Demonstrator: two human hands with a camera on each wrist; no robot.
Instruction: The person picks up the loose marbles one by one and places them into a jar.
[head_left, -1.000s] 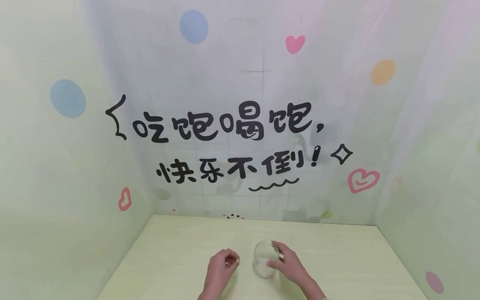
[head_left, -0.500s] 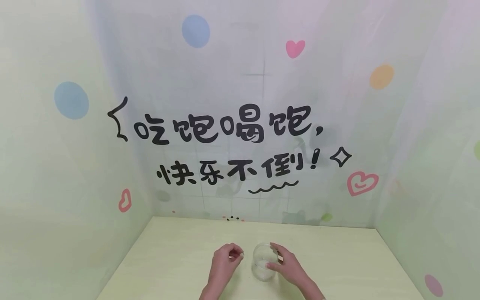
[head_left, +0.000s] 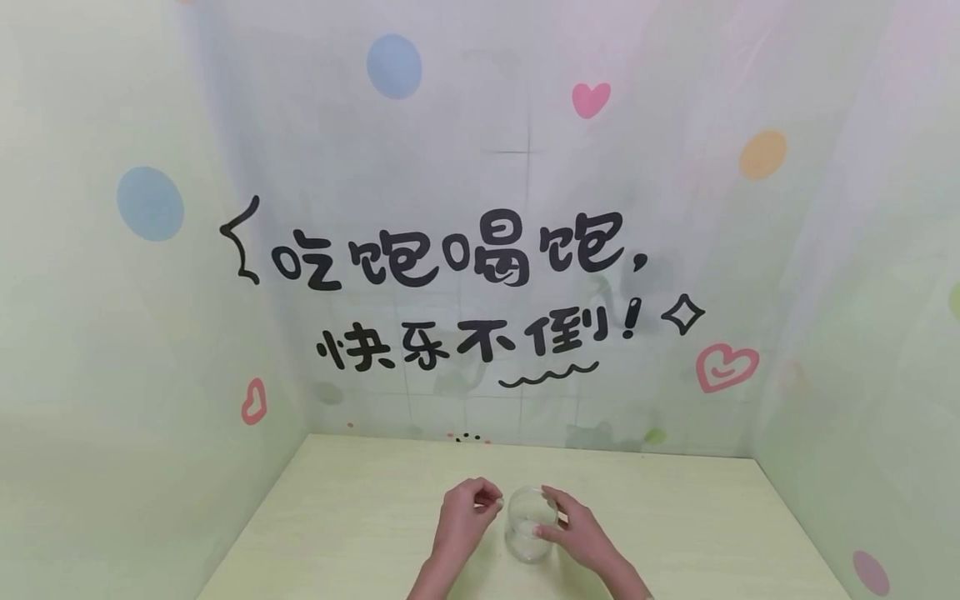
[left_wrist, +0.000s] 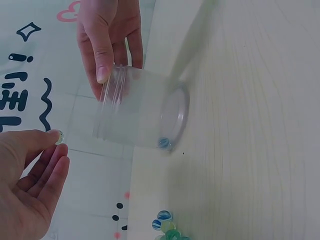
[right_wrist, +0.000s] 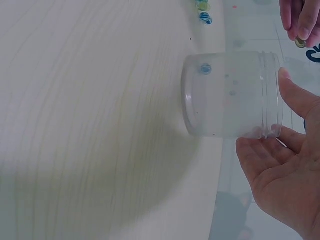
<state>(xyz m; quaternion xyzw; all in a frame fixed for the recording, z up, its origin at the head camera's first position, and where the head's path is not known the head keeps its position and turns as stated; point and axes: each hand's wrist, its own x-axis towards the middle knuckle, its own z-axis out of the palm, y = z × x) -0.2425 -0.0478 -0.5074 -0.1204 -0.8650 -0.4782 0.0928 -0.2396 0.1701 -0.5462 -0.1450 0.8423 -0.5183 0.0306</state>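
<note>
Between thumb and fingertips, my left hand [head_left: 463, 518] pinches a small glass marble [left_wrist: 60, 137], held up beside the mouth of a clear plastic jar [head_left: 529, 533]. My right hand [head_left: 583, 535] holds this jar near its threaded rim, thumb on one side and fingers on the other. The jar stands upright on the table. One blue-streaked marble [right_wrist: 205, 68] shows low at the jar's bottom in both wrist views.
Several blue and green marbles [left_wrist: 170, 228] lie grouped on the pale wooden table [head_left: 360, 517], to the left of the jar. Behind the table hangs a printed backdrop [head_left: 420, 167] with black lettering, and similar sheets close off both sides.
My left hand has moved right and slightly forward, bringing the pinched marble closer to the jar's mouth. The right hand and jar stay nearly in place.
</note>
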